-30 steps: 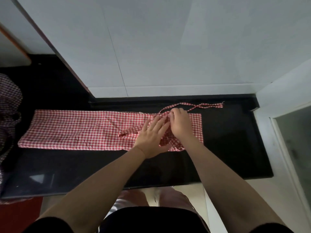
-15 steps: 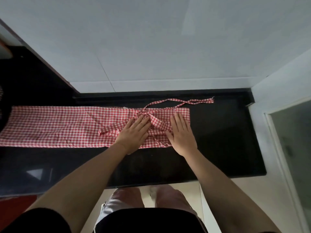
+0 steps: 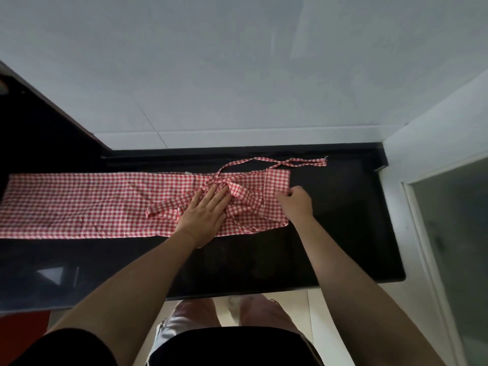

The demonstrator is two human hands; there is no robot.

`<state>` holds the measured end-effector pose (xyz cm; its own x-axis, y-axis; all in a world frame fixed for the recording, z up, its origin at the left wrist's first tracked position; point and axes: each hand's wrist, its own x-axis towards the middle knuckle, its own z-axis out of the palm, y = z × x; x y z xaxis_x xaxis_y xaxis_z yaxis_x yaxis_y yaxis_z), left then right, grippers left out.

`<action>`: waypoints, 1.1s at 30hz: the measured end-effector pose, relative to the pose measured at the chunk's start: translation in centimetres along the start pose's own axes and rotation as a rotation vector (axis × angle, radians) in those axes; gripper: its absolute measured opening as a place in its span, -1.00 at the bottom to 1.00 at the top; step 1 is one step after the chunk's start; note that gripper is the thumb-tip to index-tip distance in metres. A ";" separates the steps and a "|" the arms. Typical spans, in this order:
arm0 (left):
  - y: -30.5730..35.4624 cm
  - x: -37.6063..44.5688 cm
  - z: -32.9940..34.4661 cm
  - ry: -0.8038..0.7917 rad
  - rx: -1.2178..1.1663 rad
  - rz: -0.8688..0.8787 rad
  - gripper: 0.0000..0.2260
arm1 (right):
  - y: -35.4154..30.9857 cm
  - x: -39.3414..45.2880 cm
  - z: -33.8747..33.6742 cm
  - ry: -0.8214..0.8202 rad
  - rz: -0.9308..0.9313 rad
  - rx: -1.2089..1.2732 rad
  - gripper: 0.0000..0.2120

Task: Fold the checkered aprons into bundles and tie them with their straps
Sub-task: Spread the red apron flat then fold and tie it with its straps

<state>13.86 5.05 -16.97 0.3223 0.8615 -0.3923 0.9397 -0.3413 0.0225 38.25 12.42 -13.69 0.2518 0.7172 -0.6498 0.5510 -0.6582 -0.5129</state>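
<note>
Lengthwise, the apron (image 3: 92, 204) lies flat on the black counter (image 3: 343, 220) as a long red-and-white checked band, its long axis running left to right and its left end passing out of view. Its right end sits just by the right hand (image 3: 295, 204), so that hand is the nearer one for any fold or roll begun there, and the cloth stretches away to the left from that grip. The right hand's fingers are curled at the end edge and seem to pinch it; the very tips are hard to make out. The left hand (image 3: 204, 215) lies flat with straight fingers on the middle of the cloth, pressing down a loose strap (image 3: 163, 208) that lies across the top. A second strap (image 3: 298, 163) loops off the far edge toward the back wall (image 3: 237, 75) and trails right along the counter, clear of both hands. As a judgement, the coming move is to carry the right end leftward over the pinned part, so the far strap should stay free for tying. No containers are in view, only bare counter right of the cloth and a pale floor (image 3: 311, 302) below.
</note>
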 end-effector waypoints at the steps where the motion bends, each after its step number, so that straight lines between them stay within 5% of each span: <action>1: 0.1 0.0 -0.1 -0.007 0.001 -0.001 -0.39 | -0.3 0.1 -0.3 -0.068 0.008 -0.002 -0.83; 4: 1.1 0.6 -0.7 -0.004 -0.015 0.005 -0.42 | -0.2 0.7 -2.0 -0.074 -0.020 -0.104 -0.91; 9: 5.0 2.3 -3.2 0.071 -0.090 0.099 -0.47 | 0.9 1.5 -4.3 0.229 0.007 -0.298 -0.85; 13: 3.3 0.2 -5.0 0.208 -0.224 -0.080 -0.47 | -1.8 -0.2 -2.2 0.544 -0.386 -0.168 -0.79; 17: -3.7 -3.9 -4.0 0.267 -0.440 -0.530 -0.47 | -6.5 -4.0 5.3 0.447 -0.810 -0.281 -0.80; 21: -12.2 -9.5 -1.3 0.187 -0.514 -0.878 -0.40 | -9.7 -8.9 15.6 0.185 -1.120 -0.545 -0.61; 26: -20.5 -15.2 2.3 0.071 -0.520 -1.016 -0.39 | -11.5 -13.0 25.3 -0.057 -1.108 -0.745 -0.40; 30: -25.4 -18.5 4.7 -0.018 -0.497 -0.970 -0.26 | -12.2 -14.0 30.1 -0.114 -0.911 -0.938 -0.15; 33: -26.6 -18.7 4.5 0.088 -0.554 -0.934 -0.10 | -12.0 -13.5 30.8 -0.106 -0.807 -0.968 -0.05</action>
<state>-17.70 -3.65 -14.34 -0.5599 0.7241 -0.4027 0.7318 0.6601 0.1696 3.73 3.60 -15.99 -0.4670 0.7842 -0.4086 0.8840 0.4257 -0.1932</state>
